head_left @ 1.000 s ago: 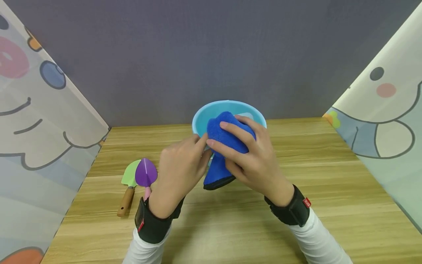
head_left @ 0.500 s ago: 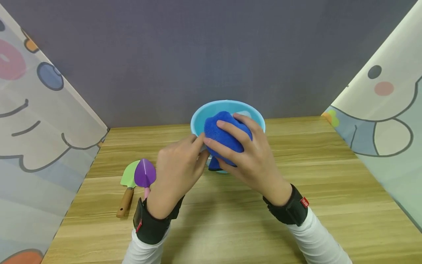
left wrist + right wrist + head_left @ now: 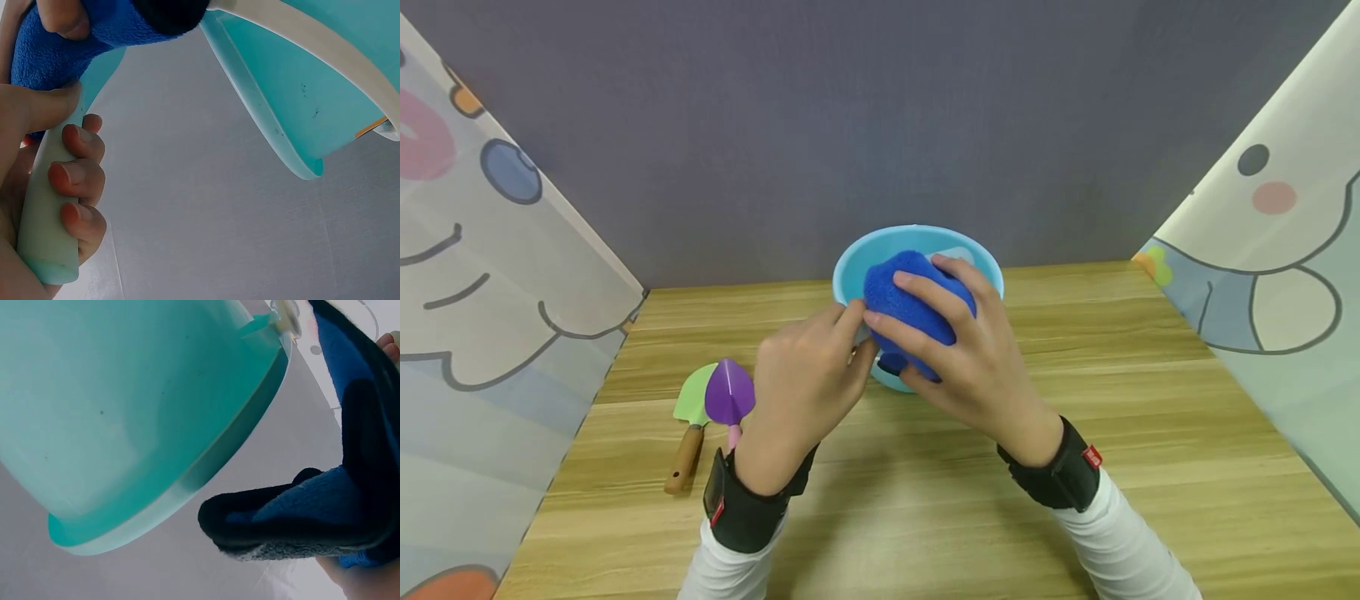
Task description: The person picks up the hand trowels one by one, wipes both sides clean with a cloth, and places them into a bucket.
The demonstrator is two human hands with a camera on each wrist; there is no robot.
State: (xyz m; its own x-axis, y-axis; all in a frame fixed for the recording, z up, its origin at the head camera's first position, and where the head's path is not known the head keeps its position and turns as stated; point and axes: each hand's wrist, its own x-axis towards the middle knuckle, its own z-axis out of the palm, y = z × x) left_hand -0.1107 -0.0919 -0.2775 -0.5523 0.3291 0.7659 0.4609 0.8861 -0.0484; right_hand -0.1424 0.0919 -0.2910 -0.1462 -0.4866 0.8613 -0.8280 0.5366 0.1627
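Note:
A blue cloth [image 3: 902, 296] with a dark edge is bunched under my right hand [image 3: 973, 354], whose fingers are curled over it, above the light blue bucket [image 3: 859, 258]. My left hand [image 3: 808, 362] grips a pale green handle [image 3: 50, 212], and its thumb lies at the cloth [image 3: 50, 62] in the left wrist view. The cloth covers the tool beyond the handle; I cannot tell which tool it is. Loose folds of the cloth [image 3: 312, 512] hang beside the bucket [image 3: 112, 425] in the right wrist view.
Left of my left hand, a purple trowel [image 3: 728, 392] with a pink handle lies by a green trowel [image 3: 695, 392] with a wooden handle on the wood-grain table [image 3: 1112, 375]. A grey wall [image 3: 880, 125] rises behind, with cartoon panels [image 3: 1300, 275] at both sides.
The cloth's lower flap, which hung towards me a second ago, is now gathered up under my right hand. Both hands keep nearly the same place.

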